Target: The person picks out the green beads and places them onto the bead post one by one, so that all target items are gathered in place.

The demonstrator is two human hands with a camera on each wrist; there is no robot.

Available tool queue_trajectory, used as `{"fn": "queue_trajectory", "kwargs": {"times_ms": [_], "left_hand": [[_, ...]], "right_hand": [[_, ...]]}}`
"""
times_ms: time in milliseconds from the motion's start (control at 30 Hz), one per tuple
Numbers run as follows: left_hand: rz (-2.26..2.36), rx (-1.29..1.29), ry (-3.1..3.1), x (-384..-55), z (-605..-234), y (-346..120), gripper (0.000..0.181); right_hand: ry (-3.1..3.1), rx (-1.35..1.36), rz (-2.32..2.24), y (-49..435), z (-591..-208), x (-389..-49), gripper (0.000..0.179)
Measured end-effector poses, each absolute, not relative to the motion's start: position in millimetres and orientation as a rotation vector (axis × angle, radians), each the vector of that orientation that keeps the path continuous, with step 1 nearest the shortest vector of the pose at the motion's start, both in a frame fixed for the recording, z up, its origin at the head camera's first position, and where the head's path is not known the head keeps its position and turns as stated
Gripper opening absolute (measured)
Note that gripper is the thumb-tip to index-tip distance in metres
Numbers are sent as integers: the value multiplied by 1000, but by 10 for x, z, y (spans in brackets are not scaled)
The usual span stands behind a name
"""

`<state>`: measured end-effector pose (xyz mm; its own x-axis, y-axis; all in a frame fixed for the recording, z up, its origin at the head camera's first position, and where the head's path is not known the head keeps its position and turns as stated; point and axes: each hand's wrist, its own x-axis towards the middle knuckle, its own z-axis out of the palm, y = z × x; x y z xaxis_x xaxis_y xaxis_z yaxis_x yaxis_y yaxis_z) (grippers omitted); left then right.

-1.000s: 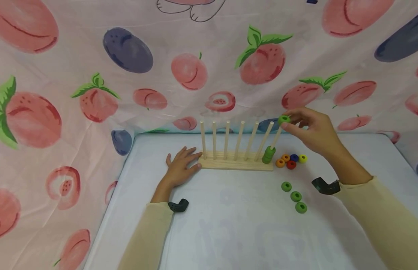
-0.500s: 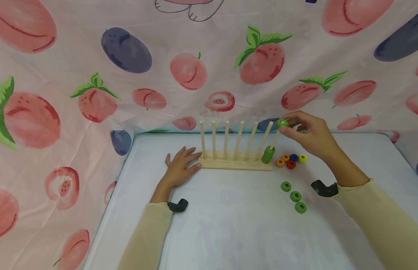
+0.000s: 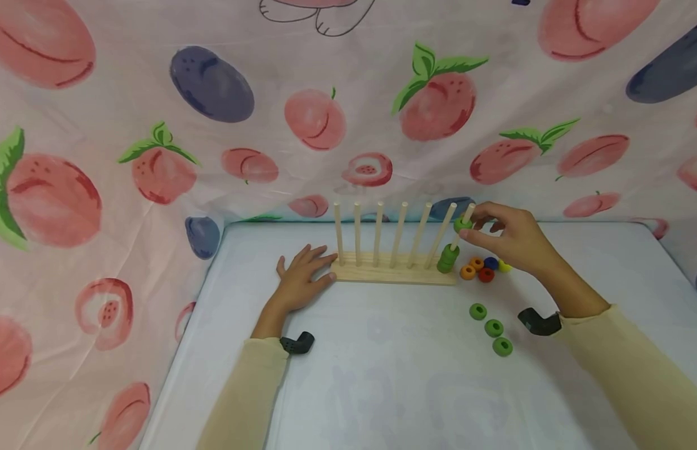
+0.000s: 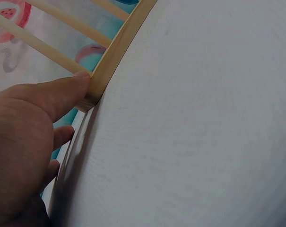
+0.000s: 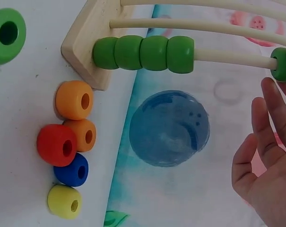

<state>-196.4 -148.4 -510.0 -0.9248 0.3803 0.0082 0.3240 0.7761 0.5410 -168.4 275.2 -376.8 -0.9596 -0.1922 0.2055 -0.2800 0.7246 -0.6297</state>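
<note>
My right hand (image 3: 508, 234) pinches a green bead (image 3: 463, 224) between thumb and fingertips. That bead is threaded on the rightmost peg of the wooden rack (image 3: 393, 274), with the peg's tip poking out above it. Lower on the same peg, several green beads (image 5: 154, 53) are stacked against the base, and bare peg shows between them and the held bead. My left hand (image 3: 300, 280) lies at the rack's left end, fingers spread. In the left wrist view, its thumb (image 4: 72, 92) touches the end of the base; its other fingers are partly hidden.
Right of the rack sits a cluster of loose beads: two orange beads (image 3: 468, 272), a red bead (image 3: 486, 275), a blue bead (image 5: 72, 169) and a yellow bead (image 5: 65, 201). Three green beads (image 3: 494, 328) lie nearer on the white table (image 3: 382, 375). A fruit-print cloth (image 3: 337, 69) hangs behind.
My right hand has brought the green bead down from above the rightmost peg's tip, so the peg now passes through it. The left hand has stayed at the rack's end.
</note>
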Motion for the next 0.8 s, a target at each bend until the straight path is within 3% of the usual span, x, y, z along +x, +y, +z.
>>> {"fn": "queue_trajectory", "kwargs": {"times_ms": [800], "left_hand": [[842, 573, 2866, -1968, -5094, -1491, 53]], "right_hand": [[-2815, 382, 1074, 2783, -3717, -1657, 29]]}}
